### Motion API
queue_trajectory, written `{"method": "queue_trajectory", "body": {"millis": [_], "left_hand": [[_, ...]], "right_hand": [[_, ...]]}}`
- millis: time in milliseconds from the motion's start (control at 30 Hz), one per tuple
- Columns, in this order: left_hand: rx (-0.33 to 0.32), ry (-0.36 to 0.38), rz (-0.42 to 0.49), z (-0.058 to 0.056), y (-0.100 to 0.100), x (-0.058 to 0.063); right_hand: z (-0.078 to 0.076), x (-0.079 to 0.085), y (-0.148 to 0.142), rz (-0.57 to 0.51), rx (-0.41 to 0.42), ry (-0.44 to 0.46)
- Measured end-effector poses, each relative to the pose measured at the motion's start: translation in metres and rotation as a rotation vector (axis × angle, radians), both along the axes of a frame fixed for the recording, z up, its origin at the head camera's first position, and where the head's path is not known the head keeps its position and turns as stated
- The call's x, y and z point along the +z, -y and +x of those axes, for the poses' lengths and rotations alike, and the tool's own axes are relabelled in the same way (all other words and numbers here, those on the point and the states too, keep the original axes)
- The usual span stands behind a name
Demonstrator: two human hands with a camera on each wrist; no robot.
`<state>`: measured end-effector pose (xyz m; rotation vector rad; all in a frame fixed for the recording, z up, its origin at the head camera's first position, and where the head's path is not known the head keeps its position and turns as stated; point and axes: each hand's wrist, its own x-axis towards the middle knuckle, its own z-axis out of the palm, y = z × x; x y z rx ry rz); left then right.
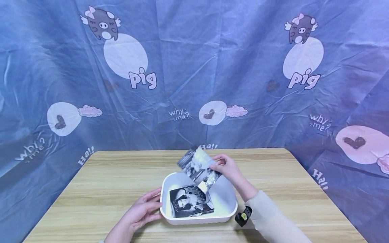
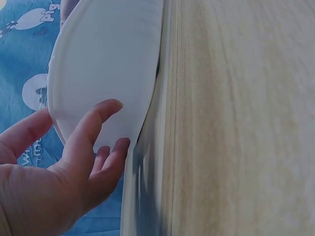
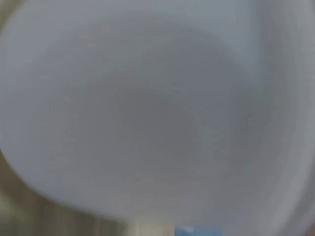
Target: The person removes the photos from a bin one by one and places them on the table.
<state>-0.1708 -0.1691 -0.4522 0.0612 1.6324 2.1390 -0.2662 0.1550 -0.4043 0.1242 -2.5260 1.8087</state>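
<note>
Head view: A white bin (image 1: 199,221) sat on the wood-grain surface (image 1: 121,184) in front of you.
Right hand (image 1: 228,166): It pinched one black-and-white print (image 1: 196,164) near the right edge, tilted above the bin's far rim.
Left hand (image 1: 143,207): Its relaxed fingers rested against the bin's left outer wall, without clasping it.
Stacked prints (image 1: 188,204): They lay inside the bin, toward its left end; whether the raised print's lower corner touched them, you could not tell.
Print hazard: Your one-sided pinch could have let the sheet bend or slip.
Bin hazard: Uneven pressure from your left hand could have slid the bin, shifting the pile.
</note>
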Motion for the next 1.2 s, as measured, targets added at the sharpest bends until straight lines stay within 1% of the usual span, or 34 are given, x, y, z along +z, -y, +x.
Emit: {"method": "queue_trajectory", "body": {"millis": [67,167,367,500,600,633,733,867,967,1200], "left_hand": [[0.001,-0.001,-0.005,0.001,0.000,0.001],[0.001,-0.003,-0.011,0.001,0.000,0.001],[0.001,-0.005,-0.016,0.001,0.001,0.002],[-0.001,-0.003,-0.014,0.001,0.002,0.003],[0.002,0.000,-0.011,0.001,0.003,0.003],[0.004,0.001,-0.011,0.001,0.003,0.003],[0.010,0.004,-0.016,0.002,0.003,0.002],[0.009,0.008,-0.025,0.004,0.003,0.002],[0.007,0.009,-0.021,0.004,0.002,0.001],[0.010,0.005,-0.024,0.004,0.002,0.000]], "right_hand": [[-0.005,0.002,-0.010,-0.098,-0.053,0.028],[-0.011,0.003,-0.026,-0.206,-0.102,0.051],[-0.022,0.002,-0.062,-0.360,-0.165,0.115],[-0.033,-0.007,-0.083,-0.386,-0.233,0.164],[-0.039,-0.017,-0.092,-0.352,-0.260,0.204],[-0.042,-0.022,-0.093,-0.346,-0.258,0.216],[-0.045,-0.035,-0.094,-0.380,-0.220,0.262],[-0.049,-0.049,-0.085,-0.440,-0.193,0.324],[-0.052,-0.056,-0.075,-0.389,-0.193,0.327],[-0.056,-0.063,-0.056,-0.141,-0.218,0.298]]}}
